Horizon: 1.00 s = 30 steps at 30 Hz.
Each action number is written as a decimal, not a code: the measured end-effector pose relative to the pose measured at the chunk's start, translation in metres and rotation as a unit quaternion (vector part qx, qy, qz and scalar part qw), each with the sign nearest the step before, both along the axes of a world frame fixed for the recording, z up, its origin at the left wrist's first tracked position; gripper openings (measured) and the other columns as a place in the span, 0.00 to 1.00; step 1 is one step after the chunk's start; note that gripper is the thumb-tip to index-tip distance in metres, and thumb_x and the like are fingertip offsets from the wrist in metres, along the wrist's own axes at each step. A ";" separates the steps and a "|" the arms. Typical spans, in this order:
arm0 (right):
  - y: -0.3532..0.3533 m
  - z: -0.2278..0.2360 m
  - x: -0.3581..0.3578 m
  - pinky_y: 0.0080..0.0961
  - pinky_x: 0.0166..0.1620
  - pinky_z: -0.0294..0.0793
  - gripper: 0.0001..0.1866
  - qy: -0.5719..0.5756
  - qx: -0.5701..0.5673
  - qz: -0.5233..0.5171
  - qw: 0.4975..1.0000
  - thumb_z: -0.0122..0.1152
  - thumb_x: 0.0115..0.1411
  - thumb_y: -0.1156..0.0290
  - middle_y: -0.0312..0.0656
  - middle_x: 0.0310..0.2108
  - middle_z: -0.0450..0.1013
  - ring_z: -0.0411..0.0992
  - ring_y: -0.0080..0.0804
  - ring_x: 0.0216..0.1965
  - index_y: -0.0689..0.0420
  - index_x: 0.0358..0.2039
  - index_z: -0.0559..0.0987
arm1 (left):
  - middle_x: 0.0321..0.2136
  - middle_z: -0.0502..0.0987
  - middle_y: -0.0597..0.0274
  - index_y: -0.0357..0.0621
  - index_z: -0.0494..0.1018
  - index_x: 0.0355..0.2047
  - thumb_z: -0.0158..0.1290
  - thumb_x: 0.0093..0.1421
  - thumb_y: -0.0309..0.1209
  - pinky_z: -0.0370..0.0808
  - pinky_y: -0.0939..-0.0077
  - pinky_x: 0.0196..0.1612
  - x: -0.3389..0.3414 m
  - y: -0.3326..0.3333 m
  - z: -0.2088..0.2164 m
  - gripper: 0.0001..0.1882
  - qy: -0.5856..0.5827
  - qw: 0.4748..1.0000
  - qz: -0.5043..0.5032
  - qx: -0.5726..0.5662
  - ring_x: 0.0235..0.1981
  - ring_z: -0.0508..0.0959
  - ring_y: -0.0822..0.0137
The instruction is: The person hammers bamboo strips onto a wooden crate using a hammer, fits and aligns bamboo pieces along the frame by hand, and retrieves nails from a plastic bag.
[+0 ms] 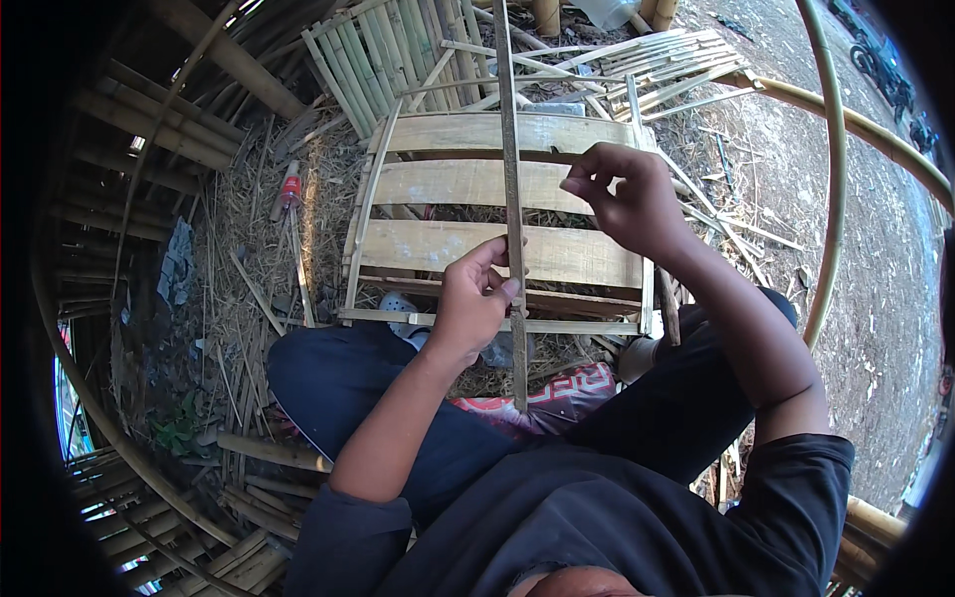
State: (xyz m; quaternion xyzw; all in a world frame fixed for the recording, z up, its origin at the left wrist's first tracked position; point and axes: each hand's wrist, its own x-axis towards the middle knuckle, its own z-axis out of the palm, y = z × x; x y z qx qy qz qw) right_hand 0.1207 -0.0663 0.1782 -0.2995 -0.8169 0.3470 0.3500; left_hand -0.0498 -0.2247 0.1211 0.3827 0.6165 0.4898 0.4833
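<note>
- Narrow strip [512, 189]: crosses over middle of slatted table [428, 184].
- Left hand [477, 303]: holds strip above table's near half.
- Right hand [629, 194]: fingers curled above table's right half; cannot tell if holding anything.

Red-labelled container [289, 189] on straw [249, 227] at left; green plant [179, 426] lower left; dark motorbike [883, 75] upper right.

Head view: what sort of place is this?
Probably a makeshift bamboo workshop, partly outdoors: a low, pale slatted wooden platform, a panel of greenish bamboo slats and straw-coloured scraps underfoot.
</note>
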 end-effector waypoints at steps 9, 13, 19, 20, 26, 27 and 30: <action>-0.001 -0.005 0.003 0.29 0.37 0.75 0.15 -0.078 0.001 0.061 0.995 0.72 0.59 0.61 0.44 0.38 0.79 0.74 0.30 0.31 0.60 0.36 0.85 | 0.46 0.76 0.60 0.35 0.64 0.64 0.46 0.61 0.10 0.82 0.79 0.43 0.002 0.000 0.019 0.30 -0.153 0.988 -0.014 0.010 0.38 0.77 0.76; -0.015 -0.012 0.002 0.27 0.42 0.76 0.14 -0.101 -0.106 0.175 0.973 0.70 0.62 0.62 0.43 0.32 0.81 0.78 0.28 0.36 0.61 0.39 0.85 | 0.49 0.76 0.62 0.37 0.62 0.67 0.45 0.61 0.10 0.83 0.79 0.42 0.005 0.004 0.018 0.32 -0.136 0.990 -0.020 0.045 0.36 0.76 0.77; -0.014 -0.017 -0.001 0.25 0.42 0.76 0.11 -0.096 -0.207 0.179 0.957 0.68 0.63 0.66 0.41 0.31 0.82 0.77 0.21 0.36 0.62 0.38 0.84 | 0.49 0.76 0.64 0.38 0.60 0.69 0.45 0.61 0.10 0.83 0.77 0.41 0.006 0.003 0.015 0.34 -0.123 0.990 -0.043 0.056 0.36 0.76 0.78; -0.012 -0.017 -0.002 0.24 0.42 0.76 0.11 -0.113 -0.253 0.175 0.945 0.68 0.64 0.67 0.40 0.31 0.82 0.76 0.18 0.36 0.63 0.38 0.84 | 0.47 0.77 0.62 0.38 0.63 0.67 0.46 0.60 0.08 0.82 0.77 0.41 0.006 0.002 0.014 0.33 -0.134 0.989 -0.037 0.050 0.35 0.76 0.77; -0.007 -0.025 -0.002 0.20 0.42 0.74 0.10 -0.048 -0.271 0.183 0.944 0.65 0.66 0.69 0.34 0.31 0.80 0.73 0.16 0.36 0.65 0.36 0.81 | 0.45 0.77 0.61 0.37 0.66 0.65 0.47 0.60 0.07 0.81 0.78 0.41 0.006 0.002 0.014 0.33 -0.127 0.991 -0.024 0.039 0.34 0.75 0.77; -0.006 -0.023 -0.002 0.20 0.42 0.74 0.10 -0.048 -0.271 0.183 0.944 0.65 0.66 0.69 0.34 0.31 0.80 0.73 0.16 0.36 0.65 0.36 0.81 | 0.45 0.77 0.61 0.37 0.66 0.65 0.48 0.60 0.07 0.81 0.78 0.40 0.006 0.001 0.014 0.32 -0.124 0.991 -0.020 0.036 0.34 0.75 0.77; 0.000 -0.018 0.001 0.19 0.41 0.73 0.10 -0.046 -0.270 0.166 0.947 0.64 0.67 0.69 0.32 0.31 0.78 0.73 0.15 0.36 0.65 0.36 0.81 | 0.45 0.77 0.61 0.37 0.66 0.65 0.48 0.60 0.07 0.81 0.79 0.40 0.006 0.002 0.013 0.32 -0.121 0.992 -0.017 0.021 0.34 0.75 0.78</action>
